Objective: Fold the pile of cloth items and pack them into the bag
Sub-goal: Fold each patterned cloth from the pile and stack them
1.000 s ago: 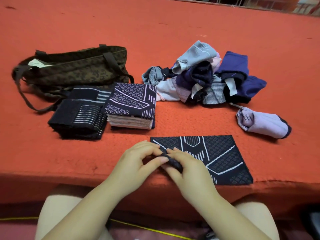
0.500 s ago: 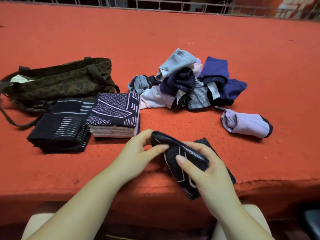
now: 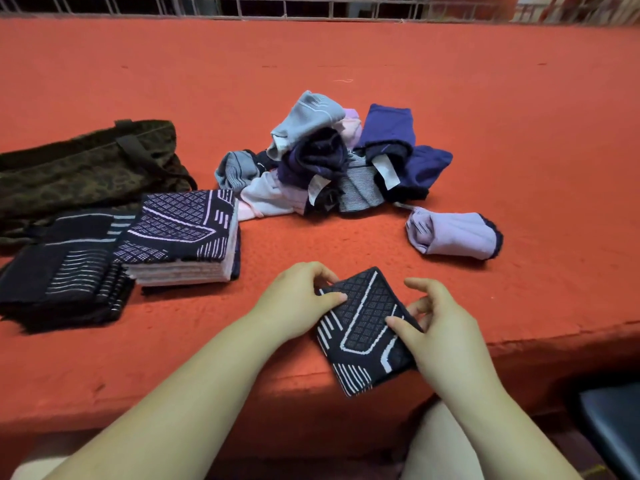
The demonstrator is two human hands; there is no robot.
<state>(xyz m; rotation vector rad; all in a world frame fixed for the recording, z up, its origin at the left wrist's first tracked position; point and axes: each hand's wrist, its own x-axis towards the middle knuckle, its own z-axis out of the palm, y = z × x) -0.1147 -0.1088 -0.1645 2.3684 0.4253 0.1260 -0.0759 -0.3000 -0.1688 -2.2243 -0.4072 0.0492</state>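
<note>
Both hands meet at 6 o'clock, near our edge of the red surface (image 3: 346, 64). We note the left hand (image 3: 294, 303) gripping the folded dark cloth (image 3: 367, 327) at its far-left corner, thumb lying on top of the fabric and fingers curled over the far edge. The right hand (image 3: 440, 327) pinches the same cloth along its right side, thumb on the patterned face, the other fingers bent and partly lifted behind it. That cloth is a small square, navy with white line and grid patterning, tilted, with its near corner overhanging the surface edge. At 9 o'clock we record two stacks of folded cloths: a patterned stack (image 3: 187, 237) with pale layers showing at its side, and just left of it, touching, a darker stack (image 3: 65, 271) with thin white stripes. Behind both, at 10 o'clock, lies the dark mottled bag (image 3: 86, 168), a strap across its top; whether its mouth is open we cannot tell. At 12 o'clock sits the unfolded pile (image 3: 329, 164) of grey, navy, blue and pale pink items. At 2 o'clock, apart from the pile, lies a single lilac item (image 3: 453, 237) with a dark trim.
</note>
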